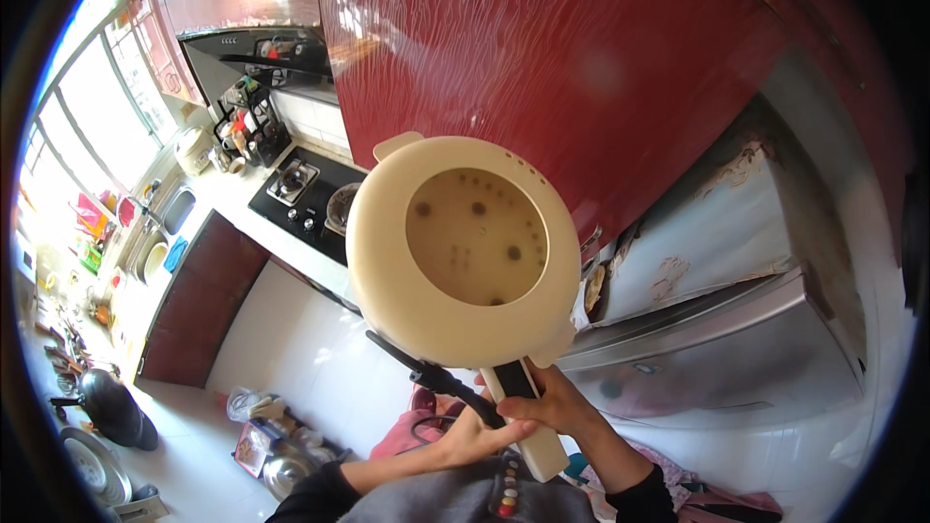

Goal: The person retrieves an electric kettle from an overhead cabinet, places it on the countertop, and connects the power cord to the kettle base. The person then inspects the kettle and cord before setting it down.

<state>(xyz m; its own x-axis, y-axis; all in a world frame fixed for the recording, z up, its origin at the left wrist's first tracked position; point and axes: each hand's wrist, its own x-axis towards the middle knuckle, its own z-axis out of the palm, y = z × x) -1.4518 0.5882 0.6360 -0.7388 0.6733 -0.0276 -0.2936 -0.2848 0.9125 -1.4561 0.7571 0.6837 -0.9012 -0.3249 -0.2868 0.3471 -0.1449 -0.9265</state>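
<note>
cream pan (465, 252) raised in front of person, round face toward camera; handle (515, 383) runs down from pan's lower edge. right hand (562, 404) wrapped round handle, just below pan. left hand (475, 441) closed about black stick-like piece (441, 381), thumb against handle; piece's far end lies below pan, to left. advice: keep right grip firm, as weight likely sits out past hands; guide black piece straight, no sideways force; tilt pan slowly, clear of red cabinet door (523, 48) behind pan.
</note>
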